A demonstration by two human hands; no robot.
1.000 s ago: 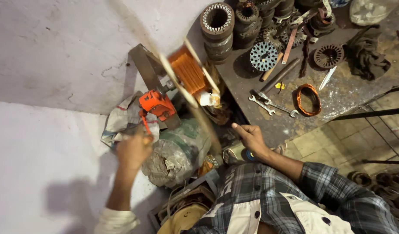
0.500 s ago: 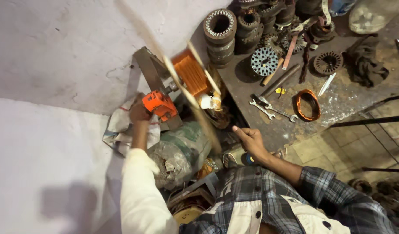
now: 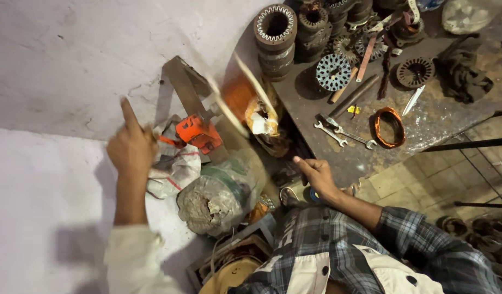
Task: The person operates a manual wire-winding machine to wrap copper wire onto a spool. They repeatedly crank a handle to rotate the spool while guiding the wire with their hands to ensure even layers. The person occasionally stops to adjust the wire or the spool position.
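My left hand (image 3: 132, 147) is raised near the white wall, its index finger pointing up and the other fingers curled around the end of a thin orange crank arm (image 3: 166, 141). The arm leads to an orange winder body (image 3: 199, 133). Beside it a frame wound with copper-coloured wire (image 3: 242, 98) is blurred by spinning. My right hand (image 3: 316, 174) hovers at the edge of the dark workbench (image 3: 441, 122), fingers loosely extended and holding nothing I can see.
The bench carries stacked motor stators (image 3: 275, 32), a round perforated disc (image 3: 333, 72), two spanners (image 3: 343, 135), a copper wire coil (image 3: 390, 126) and a dark rag (image 3: 469, 76). Wrapped sacks (image 3: 215, 196) lie below the winder. A box of parts (image 3: 229, 267) sits by my chest.
My left hand has swung from below the orange winder up and then out to its left, and the wire frame now blurs. The right hand has stayed at the bench edge.
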